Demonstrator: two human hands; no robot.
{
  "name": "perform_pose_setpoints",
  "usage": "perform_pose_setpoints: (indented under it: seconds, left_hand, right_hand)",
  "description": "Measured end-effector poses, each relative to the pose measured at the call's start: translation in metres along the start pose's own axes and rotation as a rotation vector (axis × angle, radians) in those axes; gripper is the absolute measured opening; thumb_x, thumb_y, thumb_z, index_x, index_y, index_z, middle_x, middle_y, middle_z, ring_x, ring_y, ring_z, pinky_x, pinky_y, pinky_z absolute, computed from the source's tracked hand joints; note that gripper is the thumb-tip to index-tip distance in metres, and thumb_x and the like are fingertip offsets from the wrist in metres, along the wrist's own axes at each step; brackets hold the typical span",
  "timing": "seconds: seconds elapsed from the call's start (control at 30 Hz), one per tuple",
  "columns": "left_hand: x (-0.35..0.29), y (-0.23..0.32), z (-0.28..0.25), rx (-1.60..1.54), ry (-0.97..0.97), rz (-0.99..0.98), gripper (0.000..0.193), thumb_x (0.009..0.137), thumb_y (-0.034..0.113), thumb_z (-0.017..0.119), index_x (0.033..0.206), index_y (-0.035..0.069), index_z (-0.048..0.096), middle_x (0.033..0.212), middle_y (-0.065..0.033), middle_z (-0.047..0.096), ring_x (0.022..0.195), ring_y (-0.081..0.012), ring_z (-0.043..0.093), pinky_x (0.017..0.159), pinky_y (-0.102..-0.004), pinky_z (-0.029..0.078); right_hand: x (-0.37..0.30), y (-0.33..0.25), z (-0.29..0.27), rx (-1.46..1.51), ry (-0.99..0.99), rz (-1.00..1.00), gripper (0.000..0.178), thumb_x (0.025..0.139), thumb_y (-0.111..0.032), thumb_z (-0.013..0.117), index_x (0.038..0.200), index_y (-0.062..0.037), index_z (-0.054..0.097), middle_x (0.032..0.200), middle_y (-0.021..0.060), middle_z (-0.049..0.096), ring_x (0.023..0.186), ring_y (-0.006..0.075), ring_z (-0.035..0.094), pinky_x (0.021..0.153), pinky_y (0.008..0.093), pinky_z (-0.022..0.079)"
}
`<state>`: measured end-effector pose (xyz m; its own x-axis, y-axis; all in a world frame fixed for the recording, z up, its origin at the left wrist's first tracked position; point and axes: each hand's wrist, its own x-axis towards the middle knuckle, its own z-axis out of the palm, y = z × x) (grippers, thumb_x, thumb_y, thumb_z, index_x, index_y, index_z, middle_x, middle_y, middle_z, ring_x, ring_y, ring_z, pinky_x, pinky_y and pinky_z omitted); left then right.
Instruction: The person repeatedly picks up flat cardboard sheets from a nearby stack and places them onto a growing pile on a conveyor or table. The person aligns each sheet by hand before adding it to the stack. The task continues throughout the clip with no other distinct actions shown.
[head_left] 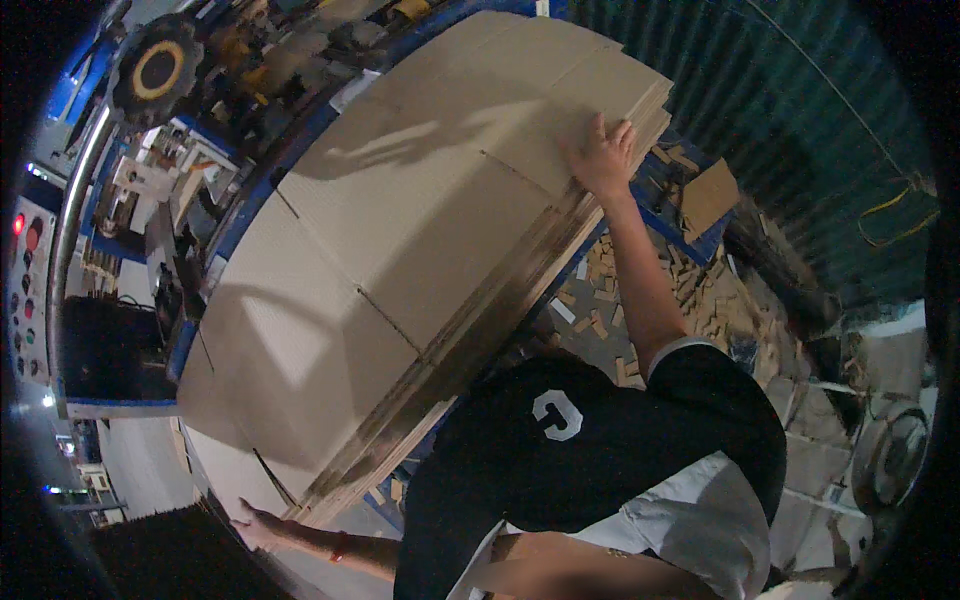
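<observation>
Two hands of mine are at opposite ends of a big stack of cardboard sheets [410,215], which runs slantwise from the lower left of the frame up to the top centre. My right hand [603,160] lies at the stack's upper right end, close to the long edge, palm down toward the top sheet, its fingers spread apart and clamped on nothing. My left hand [260,527] is at the lower left, beside the near corner of the stack; its fingers are stretched out and slightly apart, though I cannot tell whether they touch the cardboard. A red band [338,546] circles that wrist.

Several dark slits cut into the top sheet, and shadows fall across it. Along the side facing my dark shirt [480,440], the layered edges of the sheets show.

In the upper left of the frame I have a machine with blue framing, with a round black knob [155,70] ringed in yellow. Below it, at the left rim, a control panel [32,290] shows a lit red lamp. Under my right forearm, right of centre, small cardboard scraps [700,300] litter the floor, and a larger brown piece [709,200] lies above them. A dark green corrugated wall [790,130] fills the upper right
</observation>
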<state>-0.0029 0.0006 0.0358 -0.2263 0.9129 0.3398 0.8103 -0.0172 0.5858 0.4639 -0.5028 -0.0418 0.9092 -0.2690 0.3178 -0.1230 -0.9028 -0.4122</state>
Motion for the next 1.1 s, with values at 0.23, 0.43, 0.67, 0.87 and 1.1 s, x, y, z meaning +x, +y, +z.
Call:
perform_pose_setpoints:
  seconds: [0.23,0.43,0.67,0.87,1.1]
  left_hand:
    - [0.049,-0.001,-0.055,-1.319,0.007,0.068,0.048,0.093,0.029,0.041,0.122,-0.009,0.042,0.126,-0.0241,0.044,0.118,-0.0353,0.043,0.097,-0.0504,0.035]
    - [0.072,-0.008,-0.012,-1.030,-0.301,-0.098,0.031,0.082,0.012,0.057,0.105,-0.009,0.057,0.094,-0.0113,0.058,0.084,-0.0195,0.057,0.074,-0.0327,0.048]
    - [-0.034,-0.030,-0.024,-0.859,-0.296,0.297,0.029,0.086,0.008,0.054,0.112,-0.004,0.054,0.110,-0.0107,0.057,0.099,-0.0171,0.052,0.087,-0.0324,0.041]
    - [-0.124,0.028,-0.008,-0.339,-0.686,0.882,0.042,0.083,-0.007,0.045,0.123,0.005,0.054,0.134,-0.0148,0.045,0.127,-0.0294,0.039,0.107,-0.0401,0.027]
    - [-0.127,0.064,0.004,0.002,-0.625,1.292,0.047,0.079,-0.001,0.051,0.124,0.011,0.053,0.133,-0.0132,0.045,0.125,-0.0324,0.041,0.104,-0.0450,0.030]
  right_hand:
    - [0.021,0.003,0.013,0.603,0.301,-0.034,0.069,0.079,-0.032,0.062,0.134,-0.0017,0.033,0.135,0.0300,0.031,0.127,0.0414,0.030,0.103,0.0480,0.027]
    - [0.064,-0.022,-0.043,1.624,0.002,0.208,0.041,0.078,0.001,0.059,0.117,-0.0003,0.045,0.106,0.0101,0.055,0.094,0.0186,0.054,0.076,0.0286,0.045]
    - [-0.061,-0.019,-0.120,0.940,0.036,-0.432,0.037,0.077,0.007,0.054,0.113,0.0011,0.053,0.107,0.0110,0.060,0.106,0.0204,0.054,0.089,0.0346,0.043]
    - [-0.105,-0.035,-0.085,0.414,-0.499,-1.264,0.041,0.065,0.013,0.054,0.099,-0.0073,0.065,0.116,0.0098,0.061,0.117,0.0276,0.050,0.101,0.0424,0.034]
    - [-0.081,-0.053,-0.077,0.419,-0.600,-1.333,0.039,0.071,0.002,0.055,0.108,-0.0095,0.061,0.124,0.0084,0.054,0.122,0.0296,0.044,0.105,0.0477,0.028]
